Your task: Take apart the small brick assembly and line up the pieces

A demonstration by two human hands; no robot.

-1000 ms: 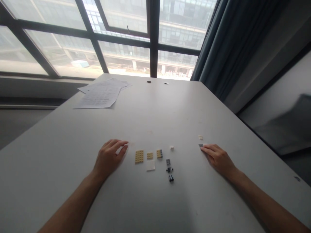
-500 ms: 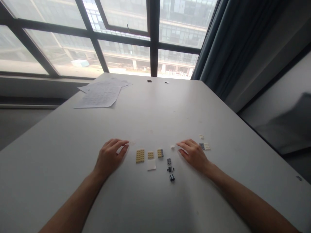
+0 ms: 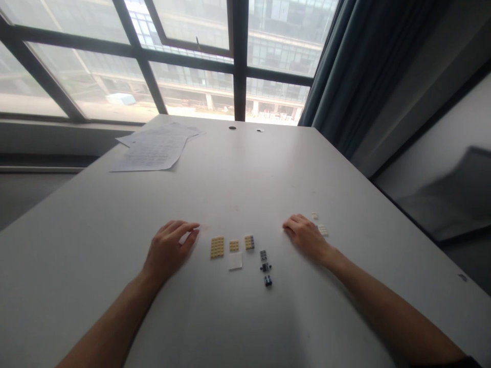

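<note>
My left hand [image 3: 168, 249] lies palm down on the white table [image 3: 238, 174], fingers loosely spread and holding nothing, just left of a large tan studded plate [image 3: 217, 247]. Right of that plate sit a small tan plate [image 3: 233, 246] and a tan-and-grey piece [image 3: 249, 242], with a white square tile [image 3: 235, 261] in front. Three small dark grey pieces [image 3: 265, 267] form a short column toward me. My right hand [image 3: 306, 236] rests knuckles up, fingers drawn in together; what they cover is hidden. A pale plate [image 3: 322, 230] lies at its far side, a tiny white piece [image 3: 314, 215] beyond.
Printed paper sheets [image 3: 153, 148] lie at the far left of the table. Two cable holes [image 3: 232, 128] sit near the far edge by the window. A dark curtain [image 3: 345, 76] hangs at the right, beyond the table's right edge.
My right hand moved left from the grey-and-pale plate to the small white piece by the bricks, then curled its fingers in; that white piece no longer shows. The left hand stayed still.
</note>
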